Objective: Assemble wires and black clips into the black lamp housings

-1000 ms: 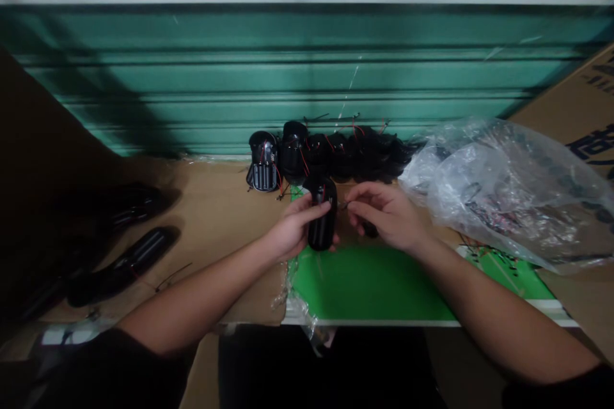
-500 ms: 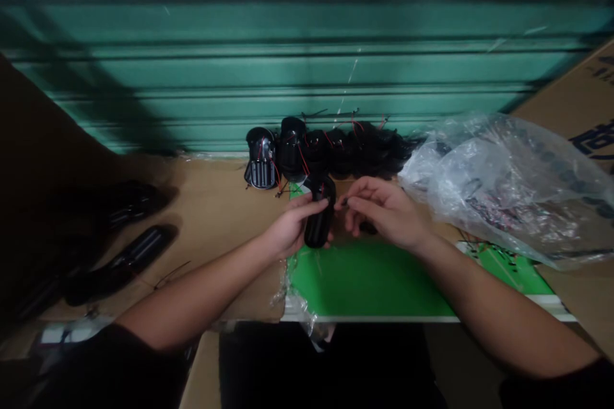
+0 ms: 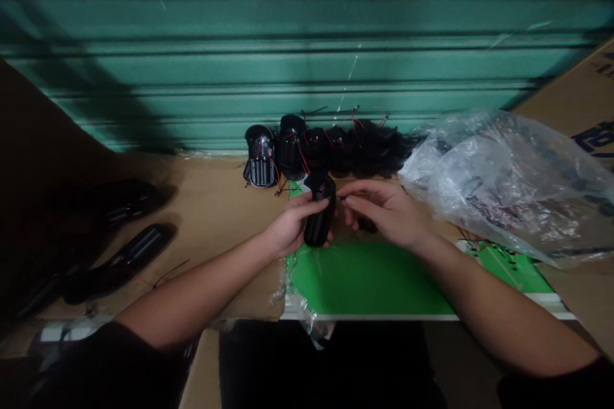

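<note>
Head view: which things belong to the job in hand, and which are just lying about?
Seems part of the job:
black casing in the left hand
small dark piece in the right hand
probably the row of wired casings and loose wires

Probably just lying about:
crumpled clear film
printed cardboard

The bench (image 3: 551, 308) is carrying cardboard (image 3: 211, 204) at left, a green sheet (image 3: 369, 281) centrally, black casings (image 3: 339, 152) along the rear and a plastic bag (image 3: 503, 185) at right.
</note>
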A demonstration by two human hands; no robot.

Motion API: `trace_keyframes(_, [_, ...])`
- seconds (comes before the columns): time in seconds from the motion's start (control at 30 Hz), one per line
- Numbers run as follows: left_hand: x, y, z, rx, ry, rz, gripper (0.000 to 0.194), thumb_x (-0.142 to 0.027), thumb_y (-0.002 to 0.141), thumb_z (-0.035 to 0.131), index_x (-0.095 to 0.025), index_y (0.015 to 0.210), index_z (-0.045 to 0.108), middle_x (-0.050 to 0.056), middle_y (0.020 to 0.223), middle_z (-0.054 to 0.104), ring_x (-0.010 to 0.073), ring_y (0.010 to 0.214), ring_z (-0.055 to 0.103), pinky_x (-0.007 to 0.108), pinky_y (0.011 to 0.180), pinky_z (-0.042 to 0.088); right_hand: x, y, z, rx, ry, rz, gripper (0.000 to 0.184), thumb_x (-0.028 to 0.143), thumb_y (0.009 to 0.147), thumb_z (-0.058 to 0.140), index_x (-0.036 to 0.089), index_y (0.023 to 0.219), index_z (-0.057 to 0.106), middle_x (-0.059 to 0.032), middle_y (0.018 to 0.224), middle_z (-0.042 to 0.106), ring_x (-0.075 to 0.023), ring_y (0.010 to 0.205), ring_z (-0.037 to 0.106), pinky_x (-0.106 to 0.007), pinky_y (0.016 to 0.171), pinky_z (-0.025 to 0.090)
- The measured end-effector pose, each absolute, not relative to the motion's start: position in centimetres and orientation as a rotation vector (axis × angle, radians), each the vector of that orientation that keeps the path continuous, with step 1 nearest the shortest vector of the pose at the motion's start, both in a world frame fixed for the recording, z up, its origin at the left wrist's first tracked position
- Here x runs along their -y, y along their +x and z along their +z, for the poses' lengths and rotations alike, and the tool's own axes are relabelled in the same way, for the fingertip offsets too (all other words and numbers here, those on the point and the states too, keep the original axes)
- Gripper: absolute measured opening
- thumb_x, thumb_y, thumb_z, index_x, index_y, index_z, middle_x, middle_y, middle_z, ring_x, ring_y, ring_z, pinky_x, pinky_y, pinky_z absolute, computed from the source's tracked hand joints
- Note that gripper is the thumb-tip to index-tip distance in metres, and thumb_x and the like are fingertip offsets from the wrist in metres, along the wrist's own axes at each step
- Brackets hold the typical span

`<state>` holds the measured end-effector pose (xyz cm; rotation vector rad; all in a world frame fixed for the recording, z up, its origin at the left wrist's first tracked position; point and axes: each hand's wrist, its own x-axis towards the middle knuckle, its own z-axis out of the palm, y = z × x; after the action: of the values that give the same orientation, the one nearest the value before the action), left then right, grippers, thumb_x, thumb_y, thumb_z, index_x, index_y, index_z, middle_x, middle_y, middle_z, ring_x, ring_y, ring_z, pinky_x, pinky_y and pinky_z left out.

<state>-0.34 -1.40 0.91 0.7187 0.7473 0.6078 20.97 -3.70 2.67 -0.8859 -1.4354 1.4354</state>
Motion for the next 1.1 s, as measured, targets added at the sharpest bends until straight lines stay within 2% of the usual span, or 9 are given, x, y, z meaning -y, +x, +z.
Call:
trace_keyframes(0.07, [1.41,-0.32,0.91,-0.742,0.718,0.603,0.052,-0.042,0.079,0.076,-0.016,0.119,0.053,0.006,0.100,0.068,0.0171,0.053,0.067,0.030,0.042,0.056,3.77,20.97,2.66,1.463,-0.933,1.416,0.022,0.031,0.102,0.073,0.013,0.116,0.075,-0.0058,0.080,0.070,-0.0120,0.066,0.065,-0.022,0.060,0.056])
trace_keyframes(0.2, [1.44,-0.33,0.76,-0.751,0.723,0.603,0.055,-0.042,0.078,0.078,-0.016,0.120,0.053,0.005,0.095,0.069,0.0179,0.052,0.067,0.030,0.041,0.055,3.77,20.82,2.53,1.418,-0.955,1.390,0.028,0.031,0.096,0.080,0.015,0.117,0.071,-0.0068,0.092,0.072,-0.0140,0.072,0.068,-0.024,0.061,0.057])
trace_keyframes(0.33, [1.50,-0.35,0.82,-0.756,0.751,0.610,0.054,-0.044,0.078,0.079,-0.017,0.117,0.055,0.004,0.099,0.069,0.0170,0.052,0.066,0.029,0.039,0.054,3.79,20.76,2.56,1.445,-0.959,1.351,0.018,0.027,0.094,0.081,0.014,0.104,0.073,-0.0064,0.090,0.073,-0.0129,0.076,0.069,-0.023,0.069,0.058])
trace_keyframes(0.5, [1.63,-0.34,0.99,-0.722,0.767,0.598,0.055,-0.043,0.081,0.076,-0.016,0.123,0.053,0.006,0.100,0.070,0.0155,0.050,0.065,0.027,0.038,0.052,4.02,20.77,2.69,1.497,-0.973,1.311,0.013,0.027,0.096,0.079,0.017,0.105,0.076,-0.0051,0.090,0.073,-0.0123,0.076,0.068,-0.024,0.071,0.058])
trace_keyframes(0.63, [1.69,-0.35,1.02,-0.704,0.768,0.588,0.057,-0.044,0.080,0.076,-0.015,0.123,0.052,0.005,0.096,0.068,0.0162,0.051,0.065,0.028,0.038,0.052,4.13,20.62,2.84,1.536,-0.937,1.241,0.010,0.025,0.097,0.077,0.018,0.104,0.078,-0.0063,0.101,0.070,-0.0137,0.080,0.069,-0.026,0.071,0.060])
trace_keyframes(0.93, [1.83,-0.20,1.24,-0.719,0.781,0.581,0.058,-0.044,0.080,0.077,-0.015,0.125,0.052,0.005,0.094,0.067,0.0171,0.052,0.066,0.029,0.039,0.053,4.35,20.63,3.19,1.592,-0.939,1.192,0.009,0.026,0.099,0.074,0.019,0.103,0.078,-0.0072,0.102,0.068,-0.0150,0.080,0.069,-0.028,0.069,0.060])
trace_keyframes(1.1, [1.98,-0.06,1.06,-0.740,0.819,0.612,0.065,-0.046,0.077,0.080,-0.016,0.127,0.050,0.004,0.093,0.067,0.0182,0.051,0.066,0.030,0.040,0.054,4.32,20.51,3.21,1.591,-1.016,1.162,0.017,0.033,0.096,0.078,0.018,0.103,0.076,-0.0078,0.097,0.069,-0.0168,0.078,0.068,-0.030,0.069,0.060])
